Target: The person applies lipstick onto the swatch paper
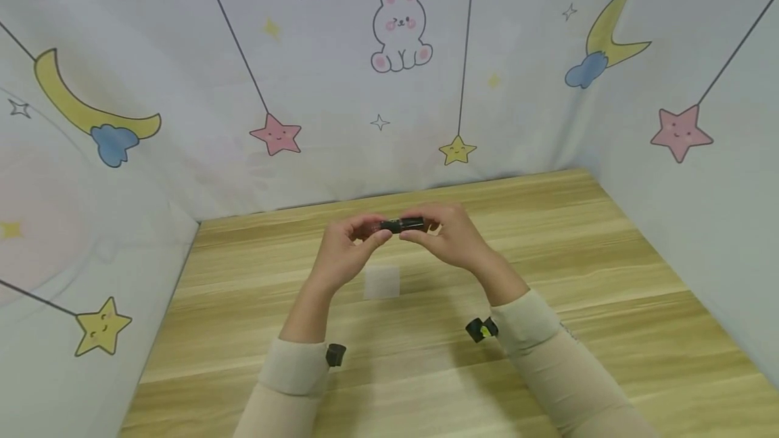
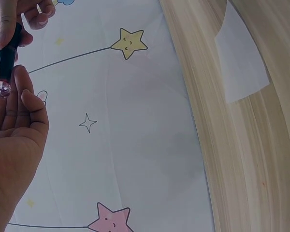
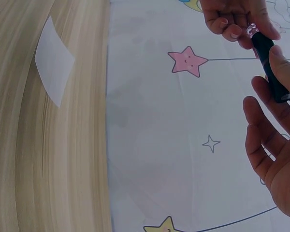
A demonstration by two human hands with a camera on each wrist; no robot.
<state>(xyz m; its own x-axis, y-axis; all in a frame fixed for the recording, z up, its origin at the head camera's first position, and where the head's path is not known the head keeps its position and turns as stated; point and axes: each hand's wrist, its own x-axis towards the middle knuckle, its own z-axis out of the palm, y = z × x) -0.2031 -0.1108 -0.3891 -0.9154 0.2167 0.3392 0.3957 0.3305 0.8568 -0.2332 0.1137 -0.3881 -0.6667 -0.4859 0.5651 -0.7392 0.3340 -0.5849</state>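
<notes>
A slim black lipstick tube point(image 1: 411, 224) with a clear pinkish end is held level above the table between both hands. My left hand point(image 1: 341, 252) pinches the pinkish end, thumb at the near side. At the opposite, black end, my right hand point(image 1: 453, 238) grips the tube between thumb and fingers. In the left wrist view the tube point(image 2: 7, 60) slants past the left palm point(image 2: 17, 140). From the right wrist view the tube point(image 3: 270, 67) appears whole, its clear end by the left fingers; the lower fingers of the right hand point(image 3: 280, 154) are loosely bent.
A small white paper square point(image 1: 382, 282) lies on the wood-grain table point(image 1: 243, 303) below the hands. Pale cloth walls point(image 1: 341, 86) printed with stars, moons and rabbits stand behind and at both sides. Small black devices point(image 1: 336, 355) sit at the cuffs.
</notes>
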